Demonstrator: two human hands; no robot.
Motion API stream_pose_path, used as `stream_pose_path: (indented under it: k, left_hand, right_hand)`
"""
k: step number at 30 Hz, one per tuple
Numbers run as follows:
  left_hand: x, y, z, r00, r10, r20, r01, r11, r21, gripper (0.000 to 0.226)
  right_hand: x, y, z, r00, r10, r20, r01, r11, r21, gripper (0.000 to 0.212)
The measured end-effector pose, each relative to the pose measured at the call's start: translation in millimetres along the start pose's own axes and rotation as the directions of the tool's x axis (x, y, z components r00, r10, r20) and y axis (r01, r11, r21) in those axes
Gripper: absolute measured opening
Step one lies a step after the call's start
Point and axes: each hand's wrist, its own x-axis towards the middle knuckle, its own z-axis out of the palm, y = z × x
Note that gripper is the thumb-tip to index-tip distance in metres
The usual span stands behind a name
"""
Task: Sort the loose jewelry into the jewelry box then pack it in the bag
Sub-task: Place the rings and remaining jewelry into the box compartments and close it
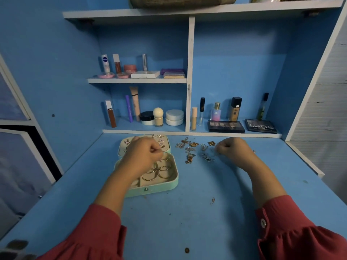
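Sorting under way, not finished. Jewelry box, mint green with lid open, sits centre-left of frame on the blue tabletop. Lower tray already holds several gold hoops; the raised lid panel carries small earrings, star-shaped among them.

Left hand hangs over the box, fingers curled together and pinching one thin gold hoop at the tray's upper edge. Judged: it is being placed with the others.

Right hand is at centre-right, fingers curled in at the edge of the loose jewelry pile. Whether it holds a piece: cannot tell, fingertips hidden.

Remaining: pile of gold and silver pieces just right of the box, one small stray piece lower on the tabletop. Box not closed. A woven brownish item lies on the top shelf, upper centre; possibly the bag, not certain. Packing not begun.

Surroundings: blue desk unit with white-edged shelves holding cosmetics, tubes, jars and eyeshadow palettes. Red sleeves in lower corners.
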Motion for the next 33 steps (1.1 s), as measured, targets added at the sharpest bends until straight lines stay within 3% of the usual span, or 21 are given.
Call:
stream_pose_path:
  k: [5, 9, 15, 23, 26, 30, 33]
  left_hand:
    - [-9, -34, -17, 0.986, 0.0, 0.166, -0.005, 1.0, 0.031, 0.023]
    - [-16, -41, -20, 0.976, -0.002, 0.219, -0.007, 0.999, 0.042, 0.015]
    - [-19, -42, -16, 0.967, 0.041, 0.251, -0.061, 0.995, 0.074, 0.007]
    - [-19, -45, -15, 0.96, 0.066, 0.272, -0.099, 0.989, 0.11, 0.022]
    - [-18, -43, -18, 0.967, 0.051, 0.248, -0.069, 0.996, 0.063, 0.02]
    - [-13, -43, -29, 0.995, -0.042, 0.094, 0.057, 0.986, -0.158, 0.014]
    - [-6, -51, -34, 0.993, -0.116, 0.005, 0.114, 0.96, -0.256, 0.008]
  right_hand:
    - [-12, -33, 38, 0.991, -0.12, 0.052, 0.112, 0.986, 0.125, 0.018]
    - [-31, -56, 62, 0.973, -0.184, 0.136, 0.134, 0.939, 0.316, 0.027]
    - [-37, -63, 77, 0.951, -0.268, 0.151, 0.221, 0.936, 0.273, 0.019]
    - [-37, -64, 79, 0.943, -0.307, 0.131, 0.278, 0.939, 0.2, 0.022]
    - [-39, -64, 80, 0.937, -0.308, 0.165, 0.286, 0.947, 0.147, 0.019]
    - [-39, -64, 81, 0.924, -0.3, 0.237, 0.295, 0.954, 0.059, 0.006]
    - [-38, -63, 82, 0.918, -0.288, 0.273, 0.3, 0.954, -0.005, 0.012]
